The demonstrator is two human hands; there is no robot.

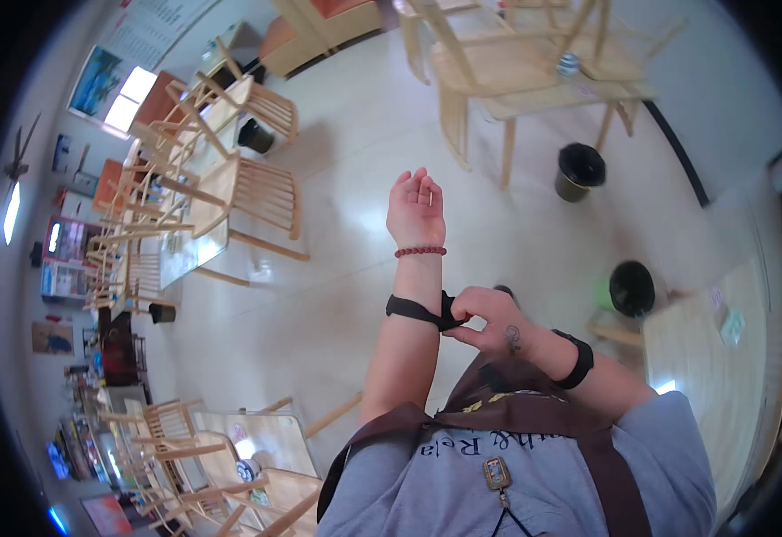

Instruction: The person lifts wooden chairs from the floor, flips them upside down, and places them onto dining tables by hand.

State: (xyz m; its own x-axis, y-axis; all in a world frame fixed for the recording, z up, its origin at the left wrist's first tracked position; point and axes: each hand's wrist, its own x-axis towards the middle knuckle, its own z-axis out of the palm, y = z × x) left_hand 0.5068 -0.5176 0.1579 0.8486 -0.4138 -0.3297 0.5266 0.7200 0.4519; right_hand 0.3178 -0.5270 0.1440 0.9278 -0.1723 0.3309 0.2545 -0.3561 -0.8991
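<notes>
A wooden table (543, 100) carrying chairs stands at the far right, a black bin (577, 183) just nearer. The left hand (416, 210), palm up, loosely curled and empty, is apart from the right hand (497, 320), whose thumb and fingers pinch the black strap (413, 310) around the left forearm, nearer than the red bead bracelet (420, 251).

Bright, soft indoor light; glare on floor (364, 215); fisheye curvature, black edges.
</notes>
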